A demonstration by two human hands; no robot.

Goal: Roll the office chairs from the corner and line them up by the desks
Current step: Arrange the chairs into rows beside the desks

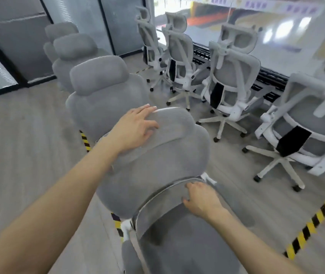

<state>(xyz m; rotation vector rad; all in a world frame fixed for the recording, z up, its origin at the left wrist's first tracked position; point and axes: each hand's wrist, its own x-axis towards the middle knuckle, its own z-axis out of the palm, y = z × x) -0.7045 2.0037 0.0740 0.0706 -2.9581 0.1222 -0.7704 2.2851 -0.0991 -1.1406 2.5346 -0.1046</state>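
A grey mesh office chair [157, 165] stands right in front of me, its front toward me. My left hand [136, 129] lies on its headrest [173, 123], fingers spread over the top edge. Closer to me is the back of another grey chair [177, 244], and my right hand [203, 198] grips its curved top rim. Behind the first chair, a row of three more grey chairs [100, 89] runs toward the far left corner.
Several white-framed chairs [231, 82] stand along the window wall on the right, backs toward me, wheels splayed. Black and yellow floor tape [316, 218] crosses at the lower right and under the grey chairs. Glass partitions close the far left.
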